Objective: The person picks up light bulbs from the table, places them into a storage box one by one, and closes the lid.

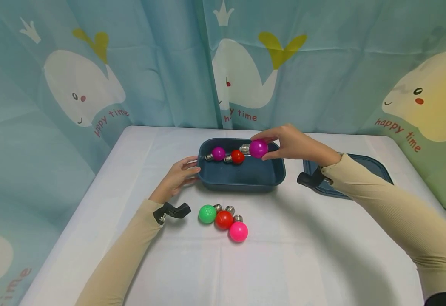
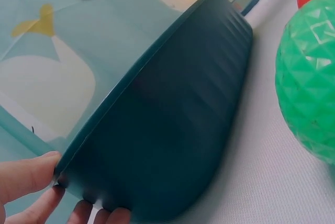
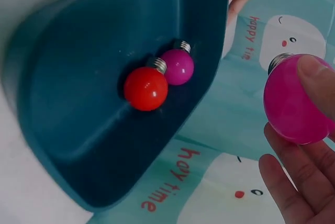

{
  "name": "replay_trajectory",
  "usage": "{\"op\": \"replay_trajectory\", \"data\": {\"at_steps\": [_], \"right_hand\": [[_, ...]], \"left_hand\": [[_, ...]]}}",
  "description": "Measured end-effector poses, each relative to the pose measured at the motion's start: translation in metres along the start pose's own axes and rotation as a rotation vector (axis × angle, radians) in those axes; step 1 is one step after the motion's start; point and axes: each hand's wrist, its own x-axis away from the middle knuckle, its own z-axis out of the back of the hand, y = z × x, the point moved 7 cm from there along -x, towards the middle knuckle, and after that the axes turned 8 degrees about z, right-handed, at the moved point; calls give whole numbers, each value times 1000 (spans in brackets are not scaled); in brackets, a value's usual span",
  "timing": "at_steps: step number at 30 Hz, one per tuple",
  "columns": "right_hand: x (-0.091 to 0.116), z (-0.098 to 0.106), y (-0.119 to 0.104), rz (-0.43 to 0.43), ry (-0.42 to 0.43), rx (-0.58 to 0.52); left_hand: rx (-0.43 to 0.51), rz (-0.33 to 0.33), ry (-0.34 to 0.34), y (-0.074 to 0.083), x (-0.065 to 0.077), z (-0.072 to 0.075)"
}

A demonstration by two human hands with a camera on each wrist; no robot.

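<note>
My right hand (image 1: 289, 142) pinches a purple light bulb (image 1: 258, 148) by its round glass, above the right part of a dark blue box (image 1: 242, 187). The bulb's metal screw base points left in the head view. Inside the box lie another purple bulb (image 3: 177, 67) and a red bulb (image 3: 146, 89), side by side. My left hand (image 1: 177, 176) touches the box's left end, its fingertips (image 2: 119, 215) against the outer wall and the thumb at the rim.
On the white table in front of the box lie a green bulb (image 1: 207, 213), a red bulb (image 1: 224, 219) and a pink bulb (image 1: 238, 232), close together. A dark blue lid (image 1: 372, 168) lies to the right, partly under my right forearm. A printed curtain (image 1: 161, 63) hangs behind the table.
</note>
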Motion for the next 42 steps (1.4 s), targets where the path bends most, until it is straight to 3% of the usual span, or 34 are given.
{"op": "replay_trajectory", "data": {"at_steps": [13,24,35,42], "right_hand": [[-39,-29,19,-24,-38,-114],[-71,-58,30,41,-73,-204],[-87,-88,35,67,-139,-258],[-93,-103,37,67,-192,-217]], "left_hand": [[1,-10,-8,0,1,0],[13,-4,11,0,0,1],[22,5,11,-1,1,1],[29,0,6,0,0,1]]}}
